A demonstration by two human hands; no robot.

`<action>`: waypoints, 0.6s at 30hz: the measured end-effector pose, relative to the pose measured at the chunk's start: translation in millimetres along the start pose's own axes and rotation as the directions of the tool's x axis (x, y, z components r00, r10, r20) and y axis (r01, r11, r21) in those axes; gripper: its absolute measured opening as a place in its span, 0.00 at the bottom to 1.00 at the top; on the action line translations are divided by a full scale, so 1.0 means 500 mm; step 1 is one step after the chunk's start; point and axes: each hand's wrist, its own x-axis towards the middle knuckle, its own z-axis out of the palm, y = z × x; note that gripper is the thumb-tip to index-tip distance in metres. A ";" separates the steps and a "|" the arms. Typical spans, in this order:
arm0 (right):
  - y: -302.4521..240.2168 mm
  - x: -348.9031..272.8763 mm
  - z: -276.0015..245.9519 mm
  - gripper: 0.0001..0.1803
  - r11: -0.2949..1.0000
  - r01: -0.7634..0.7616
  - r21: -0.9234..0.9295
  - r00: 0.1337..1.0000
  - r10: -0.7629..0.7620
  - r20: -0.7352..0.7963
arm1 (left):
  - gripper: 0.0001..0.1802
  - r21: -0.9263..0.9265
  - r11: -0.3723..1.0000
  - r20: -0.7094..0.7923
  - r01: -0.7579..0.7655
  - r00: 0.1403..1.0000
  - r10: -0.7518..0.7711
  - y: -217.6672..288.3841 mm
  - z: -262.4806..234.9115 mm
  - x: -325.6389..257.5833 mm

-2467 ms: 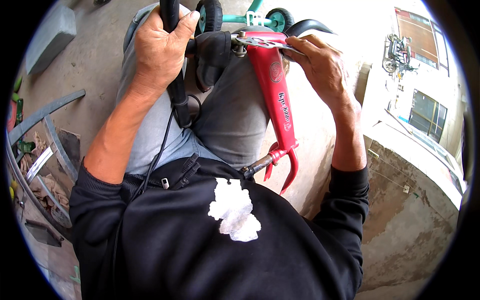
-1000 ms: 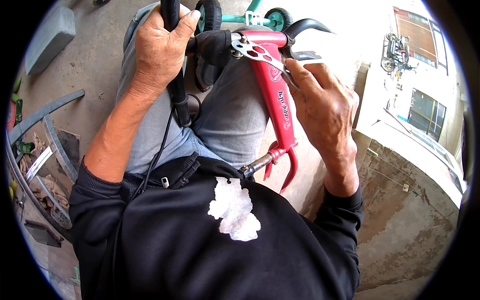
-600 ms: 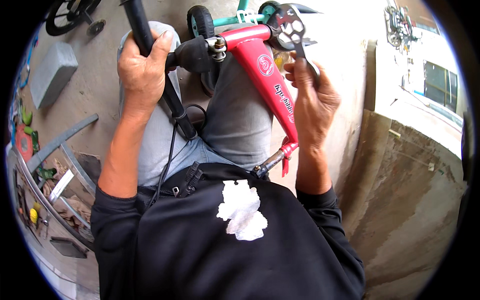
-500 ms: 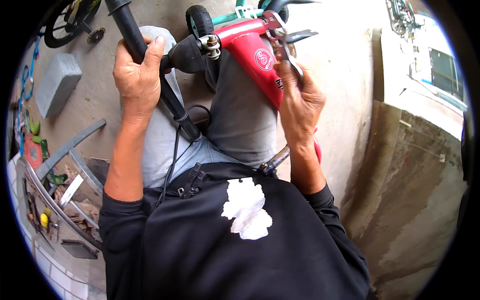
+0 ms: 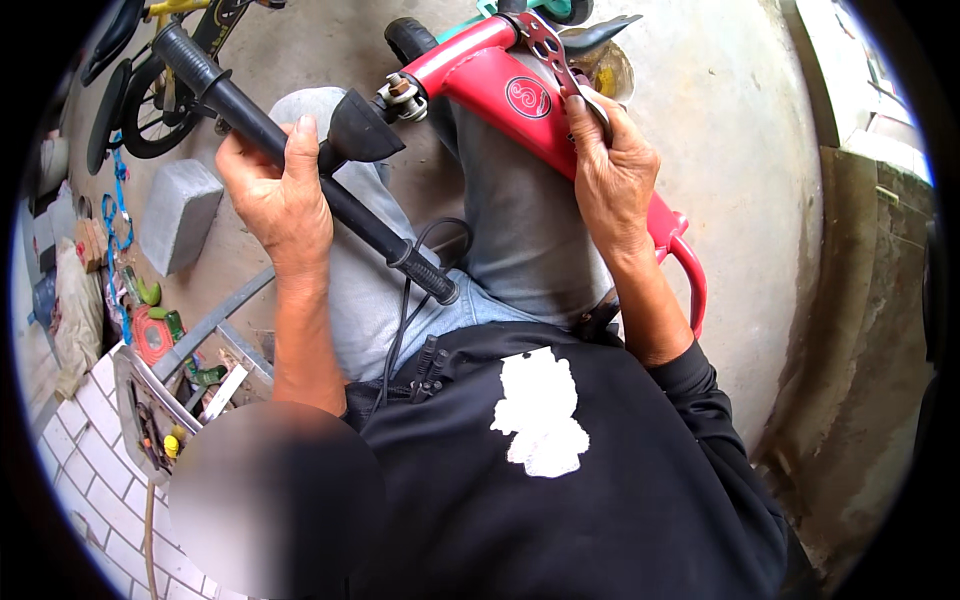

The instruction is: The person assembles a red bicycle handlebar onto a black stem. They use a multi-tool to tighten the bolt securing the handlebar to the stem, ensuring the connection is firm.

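Left hand (image 5: 275, 195) closed in a full grip round the black handlebar (image 5: 310, 175), thumb up along the bar, just beside the black padded stem cover (image 5: 362, 128). Bar slanted from upper left down to the lap, one rubber grip (image 5: 185, 60) free in the air, the other grip (image 5: 428, 277) resting on the grey trouser leg (image 5: 520, 220). Right hand (image 5: 612, 185) laid over the red bike frame (image 5: 520, 110), fingers pinching a flat perforated metal wrench (image 5: 548, 45) at the frame's upper end. Frame across the right thigh, red fork end (image 5: 690, 280) hanging beyond the knee towards the concrete wall (image 5: 860, 330). Bolt and nut (image 5: 400, 92) exposed at the frame's head, touching the stem cover. Black cable (image 5: 410, 300) looped over the lap. Small black wheel (image 5: 410, 40) just behind the frame. Open concrete floor (image 5: 730, 150) to the right of the frame; left side crowded by a concrete block (image 5: 180, 215), a second bicycle (image 5: 150, 90), a metal rack (image 5: 215, 325) and scattered tools (image 5: 160, 330).
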 end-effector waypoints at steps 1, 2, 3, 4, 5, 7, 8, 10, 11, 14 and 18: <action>-0.002 0.001 -0.001 0.12 0.999 -0.038 0.012 0.999 0.038 0.012 | 0.25 0.024 0.999 -0.003 -0.027 1.000 0.027 0.003 0.001 -0.001; -0.008 0.005 -0.003 0.12 0.997 -0.076 0.023 0.997 0.076 0.026 | 0.26 0.142 0.980 -0.028 -0.137 0.989 0.142 0.006 0.002 0.000; -0.011 0.007 -0.003 0.12 0.993 -0.113 0.035 0.993 0.111 0.041 | 0.27 0.259 0.936 -0.041 -0.240 0.965 0.259 0.009 0.002 0.002; -0.012 0.008 0.000 0.11 0.995 -0.082 0.054 0.996 0.080 0.039 | 0.28 0.372 0.867 -0.041 -0.332 0.927 0.373 0.012 0.000 0.004; -0.010 0.008 0.002 0.11 0.998 -0.049 0.045 0.999 0.048 0.023 | 0.30 0.483 0.757 0.019 -0.440 0.870 0.493 0.024 -0.004 0.006; 0.001 0.003 0.005 0.11 1.000 0.018 0.021 1.000 -0.018 -0.003 | 0.34 0.650 0.468 0.178 -0.599 0.718 0.673 0.066 -0.020 0.007; 0.005 0.001 0.008 0.11 0.999 0.042 0.020 0.999 -0.041 -0.015 | 0.35 0.633 0.421 0.301 -0.650 0.707 0.640 0.097 -0.022 0.002; 0.010 0.001 0.015 0.11 0.995 0.099 0.019 0.995 -0.099 -0.030 | 0.35 0.446 0.497 0.463 -0.744 0.667 0.583 0.102 -0.023 0.014; 0.011 0.001 0.017 0.11 0.993 0.116 -0.003 0.993 -0.116 -0.030 | 0.36 0.487 0.432 0.540 -0.759 0.650 0.534 0.120 -0.024 0.013; 0.008 0.001 0.021 0.11 0.983 0.166 -0.079 0.986 -0.168 -0.023 | 0.39 0.548 0.244 0.719 -0.800 0.600 0.351 0.162 -0.017 0.030; -0.005 0.001 0.025 0.12 0.936 0.269 -0.226 0.963 -0.269 0.032 | 0.39 0.529 0.345 0.732 -0.775 0.623 0.275 0.131 -0.002 0.044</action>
